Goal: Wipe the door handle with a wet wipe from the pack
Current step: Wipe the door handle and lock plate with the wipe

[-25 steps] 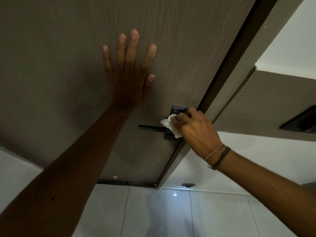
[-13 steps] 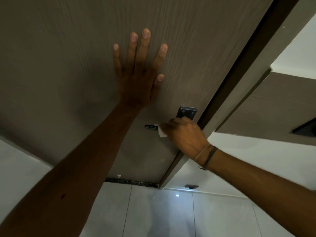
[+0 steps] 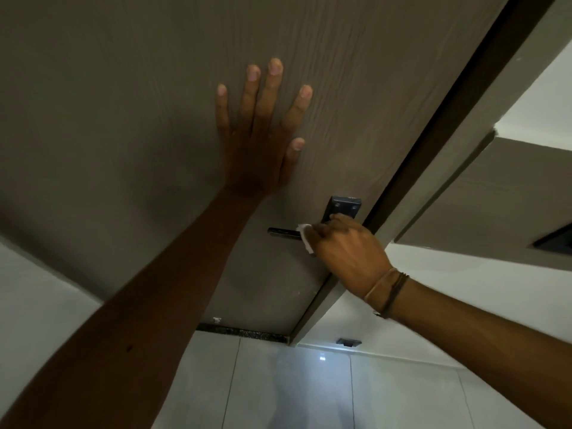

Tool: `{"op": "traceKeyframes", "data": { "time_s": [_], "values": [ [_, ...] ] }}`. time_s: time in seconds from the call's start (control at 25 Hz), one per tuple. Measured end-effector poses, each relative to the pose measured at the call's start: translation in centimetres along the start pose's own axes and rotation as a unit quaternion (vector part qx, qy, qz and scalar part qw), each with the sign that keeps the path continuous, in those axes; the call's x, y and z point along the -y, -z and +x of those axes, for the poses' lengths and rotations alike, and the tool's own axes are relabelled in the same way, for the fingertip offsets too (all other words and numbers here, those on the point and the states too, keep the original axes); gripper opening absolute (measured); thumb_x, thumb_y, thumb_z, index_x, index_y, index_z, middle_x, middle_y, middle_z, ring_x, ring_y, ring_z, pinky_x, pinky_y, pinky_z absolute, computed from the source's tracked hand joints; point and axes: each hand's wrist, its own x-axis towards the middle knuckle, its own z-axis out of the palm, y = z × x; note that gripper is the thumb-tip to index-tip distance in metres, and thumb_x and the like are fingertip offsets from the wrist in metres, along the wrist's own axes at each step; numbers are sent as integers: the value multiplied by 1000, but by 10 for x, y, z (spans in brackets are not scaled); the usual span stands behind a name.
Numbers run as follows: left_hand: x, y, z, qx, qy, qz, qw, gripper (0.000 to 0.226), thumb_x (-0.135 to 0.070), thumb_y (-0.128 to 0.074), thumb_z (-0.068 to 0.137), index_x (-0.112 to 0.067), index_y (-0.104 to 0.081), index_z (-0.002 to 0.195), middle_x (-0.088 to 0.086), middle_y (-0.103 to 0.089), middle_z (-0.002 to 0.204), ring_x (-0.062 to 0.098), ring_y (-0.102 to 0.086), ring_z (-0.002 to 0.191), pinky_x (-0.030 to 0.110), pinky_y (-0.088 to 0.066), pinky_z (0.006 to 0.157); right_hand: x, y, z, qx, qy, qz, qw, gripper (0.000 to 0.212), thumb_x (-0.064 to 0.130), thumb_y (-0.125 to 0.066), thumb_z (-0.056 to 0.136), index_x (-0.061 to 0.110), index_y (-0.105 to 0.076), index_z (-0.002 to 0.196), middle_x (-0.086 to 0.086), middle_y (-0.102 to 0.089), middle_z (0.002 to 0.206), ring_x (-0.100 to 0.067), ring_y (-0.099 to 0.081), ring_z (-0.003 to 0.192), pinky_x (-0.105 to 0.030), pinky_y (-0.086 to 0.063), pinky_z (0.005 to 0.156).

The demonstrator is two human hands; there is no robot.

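The right hand (image 3: pixel 346 246) is closing around a white wet wipe (image 3: pixel 305 239) and pressing it onto the door handle (image 3: pixel 284 232), gripping the dark lever near the end that meets its mounting plate (image 3: pixel 342 209); the free tip of the lever is sticking out to the left of the hand. Above the handle, the left hand (image 3: pixel 263 131) is lying flat with fingers spread against the brown door (image 3: pixel 123 103), holding nothing. The wipe is looking thin, soft and damp, so it is probably bunching easily and best pinched around the bar. The lever seems rigid and smooth, likely slippery once wet.
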Motion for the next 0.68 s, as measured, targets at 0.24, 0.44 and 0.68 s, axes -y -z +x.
{"op": "traceKeyframes", "data": {
  "time_s": [0.24,0.44,0.68],
  "values": [
    [4,-3,-4,-10,-4,1,1000,68,-50,-28,104,-31,-20,169,9,-16,174,24,0,168,61,-4,133,40,-25,37,36,-4,116,993,40,8,-60,96,7,-55,136,-16,-72,115,-36,-69,100,-45,-60,82],
    [4,-1,-4,-22,-14,4,1000,65,-46,-34,106,-28,-27,168,6,-1,181,29,-2,168,62,-5,134,15,-29,12,-11,-29,121,992,24,16,-55,100,11,-62,122,-11,-73,104,-31,-72,91,-35,-61,75],
    [3,11,-2,40,-17,11,999,66,-46,-33,111,-28,-10,170,5,14,180,27,13,167,60,7,134,-17,-22,-24,-94,-1,135,986,36,2,-74,78,8,-73,114,-11,-75,112,-31,-71,102,-44,-60,85]
  ]
}}
